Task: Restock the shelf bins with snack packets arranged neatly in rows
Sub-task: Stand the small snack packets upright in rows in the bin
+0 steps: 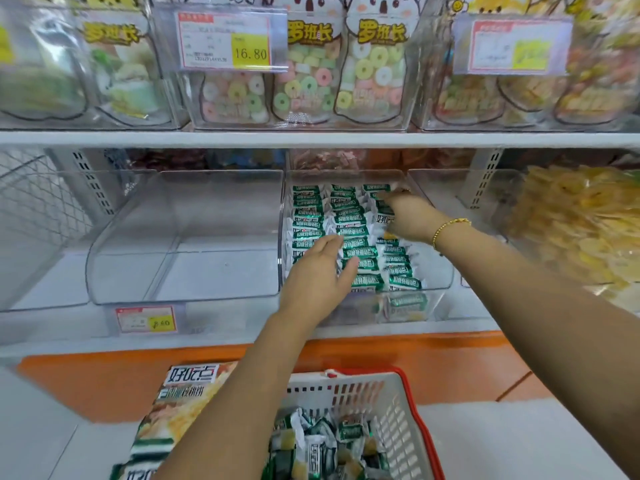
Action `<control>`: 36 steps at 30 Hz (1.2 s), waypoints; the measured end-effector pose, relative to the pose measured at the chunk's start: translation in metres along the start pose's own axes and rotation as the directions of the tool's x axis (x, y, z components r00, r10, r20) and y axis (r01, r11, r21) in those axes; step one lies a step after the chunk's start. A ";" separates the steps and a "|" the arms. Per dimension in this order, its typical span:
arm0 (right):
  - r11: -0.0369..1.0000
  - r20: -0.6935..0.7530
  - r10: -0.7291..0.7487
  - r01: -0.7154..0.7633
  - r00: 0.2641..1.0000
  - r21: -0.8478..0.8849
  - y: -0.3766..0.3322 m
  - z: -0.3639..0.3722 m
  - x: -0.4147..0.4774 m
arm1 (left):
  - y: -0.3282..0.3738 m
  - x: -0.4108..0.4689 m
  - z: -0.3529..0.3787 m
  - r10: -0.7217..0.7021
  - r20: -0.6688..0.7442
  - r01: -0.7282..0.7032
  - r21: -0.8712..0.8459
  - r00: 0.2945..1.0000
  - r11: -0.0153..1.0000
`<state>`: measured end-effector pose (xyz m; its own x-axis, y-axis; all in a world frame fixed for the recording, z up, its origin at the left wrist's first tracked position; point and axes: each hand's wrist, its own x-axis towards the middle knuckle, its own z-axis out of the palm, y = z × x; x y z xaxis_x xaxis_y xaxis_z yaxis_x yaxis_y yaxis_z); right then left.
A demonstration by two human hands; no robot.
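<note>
Open left hand (318, 271) resting on green packets (349, 220), right hand (410, 216) gripping one packet (389, 219), neat rows in clear bin (438, 275).

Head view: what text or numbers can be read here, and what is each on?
"16.80": yellow patch of the upper price tag.
"罗班长": ring-candy bags on the upper shelf.
"8.60", hazy: lower price tag.
"好吃点": large bag beside the basket.
Too blurred to read: right price tag, the fine print on all the tags, and the print on the green packets.
</note>
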<state>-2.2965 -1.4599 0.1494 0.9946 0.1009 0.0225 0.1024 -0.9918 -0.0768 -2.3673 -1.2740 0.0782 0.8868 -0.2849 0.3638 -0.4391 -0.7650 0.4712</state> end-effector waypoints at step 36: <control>0.882 0.669 0.144 -0.401 0.730 0.248 -0.053 0.341 -0.223 | -0.072 -0.243 0.189 -0.841 0.476 0.961 -0.027 0.255 0.276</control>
<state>-2.5182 -1.4031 -0.1918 0.7501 -0.0164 -0.6611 -0.3047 -0.8958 -0.3236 -2.5241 -1.2587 -0.1964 0.6646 0.2959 -0.6861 0.7268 -0.4692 0.5016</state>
